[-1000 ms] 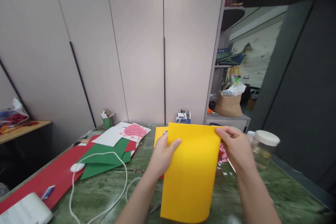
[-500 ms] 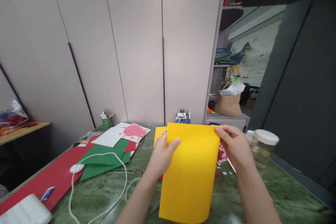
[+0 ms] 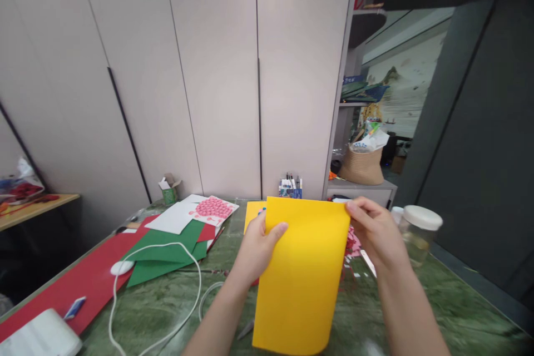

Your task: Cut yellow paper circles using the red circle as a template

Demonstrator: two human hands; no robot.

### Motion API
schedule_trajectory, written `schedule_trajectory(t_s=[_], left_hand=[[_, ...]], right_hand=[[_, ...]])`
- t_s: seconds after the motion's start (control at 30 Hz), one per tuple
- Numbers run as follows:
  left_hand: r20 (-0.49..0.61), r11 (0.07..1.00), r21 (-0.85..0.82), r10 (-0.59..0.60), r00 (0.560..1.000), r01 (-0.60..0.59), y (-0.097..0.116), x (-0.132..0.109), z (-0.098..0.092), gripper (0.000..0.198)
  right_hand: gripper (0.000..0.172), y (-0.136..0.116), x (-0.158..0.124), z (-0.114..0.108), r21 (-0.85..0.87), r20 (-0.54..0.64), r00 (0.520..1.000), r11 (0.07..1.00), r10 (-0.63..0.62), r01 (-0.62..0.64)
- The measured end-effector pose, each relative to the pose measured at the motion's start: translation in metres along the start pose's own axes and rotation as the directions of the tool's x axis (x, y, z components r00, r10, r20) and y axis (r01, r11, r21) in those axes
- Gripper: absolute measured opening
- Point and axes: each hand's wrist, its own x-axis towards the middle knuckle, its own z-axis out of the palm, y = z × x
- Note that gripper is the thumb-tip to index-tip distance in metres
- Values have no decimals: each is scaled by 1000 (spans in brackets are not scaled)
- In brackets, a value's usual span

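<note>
So the person's got a yellow sheet of paper (image 3: 298,283) held up in both hands, front and center over the green marbled tabletop (image 3: 359,322). Left hand (image 3: 255,247) has the left edge, thumb lying flat across the near face and the other fingers tucked around behind. Right hand (image 3: 375,228) is more of a pinch: its grip is narrow, thumb and fingertips closed on the upper right corner. The sheet hangs pretty much upright and bows a bit, with the lower right end curving round. Can't tell if the bottom edge touches anything.

Just behind the left hand there's another yellow piece (image 3: 252,213), mostly hidden. Past the right hand sit some pink and red scraps (image 3: 354,242) and a clear jar with a white lid (image 3: 422,218). A gray pointed thing (image 3: 246,330) pokes out by the sheet's lower left, too covered to name for sure.

Over on the left it's a proper craft mess: long red paper (image 3: 70,289), green sheets (image 3: 167,260) overlapping it, white sheets (image 3: 171,218), and a card with a cluster of pink dots (image 3: 213,208). A white cable (image 3: 179,243) loops across the green ones.
</note>
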Motion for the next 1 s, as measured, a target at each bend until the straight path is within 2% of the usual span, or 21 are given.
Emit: schedule_trajectory(t_s=[0.33,0.57,0.73,0.9,1.0], left_hand=[[86,1000,-19,-3,996,5,1,-2,3,31],[75,998,-55,1,997,3,-1,0,1,28],[82,998,-52,-17,996,21,1,0,0,28],[96,998,-50,-17,995,22,0,-1,2,29],[102,997,-77,-19,995,27,0,-1,3,29]], right_hand=[[19,6,0,7,-89,-170,981,993,-92,77],[13,3,0,2,-162,-51,997,985,-61,52],[16,5,-1,0,-161,-87,993,985,-80,65],[18,6,1,-1,-136,-64,996,989,-64,55],[17,5,0,3,-170,-109,989,982,-104,85]])
